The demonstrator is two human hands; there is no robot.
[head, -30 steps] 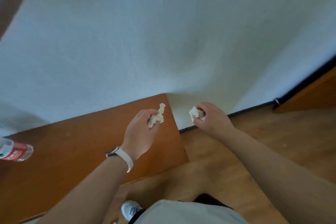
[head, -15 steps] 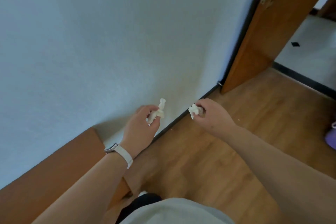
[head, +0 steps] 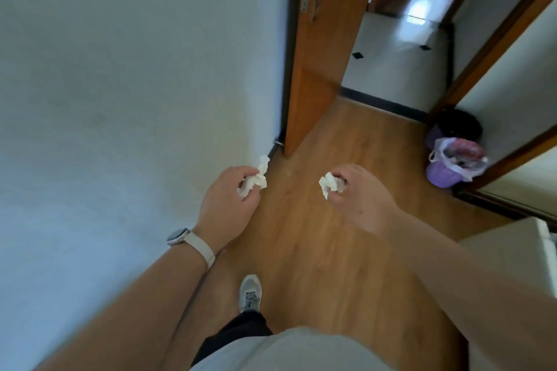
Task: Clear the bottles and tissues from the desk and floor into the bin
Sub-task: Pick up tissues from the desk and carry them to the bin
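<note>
Your left hand [head: 229, 199] and right hand [head: 358, 199] each pinch a crumpled tissue [head: 254, 179] in curled fingers; light, soft stuff, so hold loosely. The bin [head: 446, 170] stands ahead right.

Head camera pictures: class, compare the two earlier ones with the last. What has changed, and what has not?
The view has swung right, away from the desk and its bottle, which are gone from sight. The open door, the hallway and two bins, a purple one and a dark one, now show ahead. Unchanged: the left hand and right hand each still pinch a crumpled tissue.
</note>
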